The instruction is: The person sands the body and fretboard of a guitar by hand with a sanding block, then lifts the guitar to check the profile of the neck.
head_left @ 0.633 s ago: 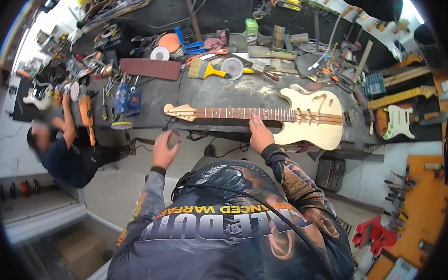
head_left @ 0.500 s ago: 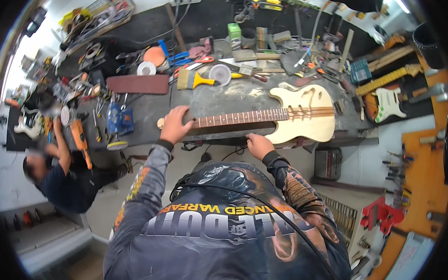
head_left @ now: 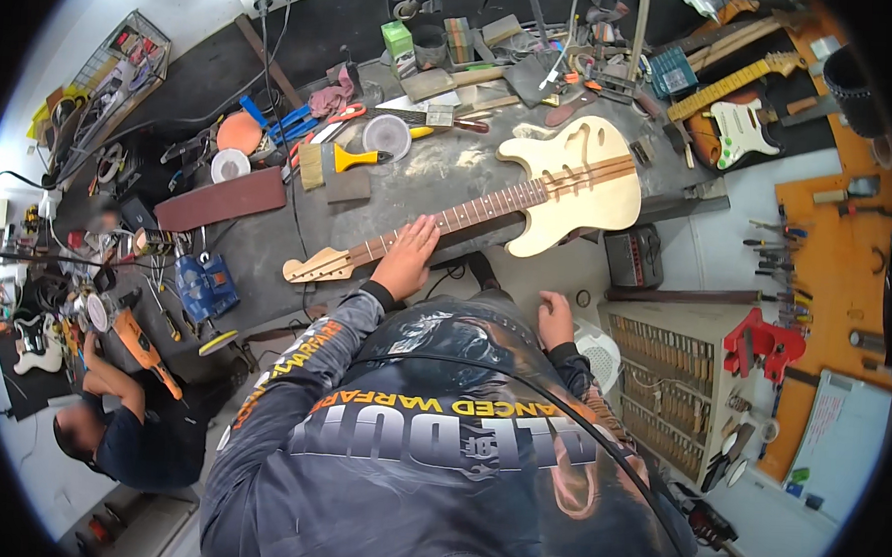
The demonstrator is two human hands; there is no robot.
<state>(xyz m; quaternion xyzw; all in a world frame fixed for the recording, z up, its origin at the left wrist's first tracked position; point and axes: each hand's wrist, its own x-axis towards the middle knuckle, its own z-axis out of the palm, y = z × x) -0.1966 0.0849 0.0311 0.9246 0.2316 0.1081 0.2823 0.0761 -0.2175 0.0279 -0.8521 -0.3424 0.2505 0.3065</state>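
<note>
An unfinished electric guitar lies on the dark bench, with a pale body (head_left: 579, 195) crossed by brown wood stripes. Its fretted neck (head_left: 469, 212) points left to a pale headstock (head_left: 317, 266). My left hand (head_left: 407, 259) rests on the neck near the headstock end, fingers stretched out flat over the fretboard. Below the guitar body, off the bench's front edge, my right hand (head_left: 556, 323) hangs in the air. It touches nothing, and its fingers are loosely bent and apart.
Behind the neck lie a yellow-handled brush (head_left: 347, 160), a round tub (head_left: 386, 137) and a maroon sanding block (head_left: 220, 201). A sunburst guitar (head_left: 741, 132) lies at right. Another person (head_left: 140, 439) works at left beside an orange power tool (head_left: 144, 350). A red vise (head_left: 762, 347) stands at right.
My left hand has slid right along the neck, uncovering the headstock. My right hand has left the bench edge by the guitar body and drawn back toward me. The view has turned.
</note>
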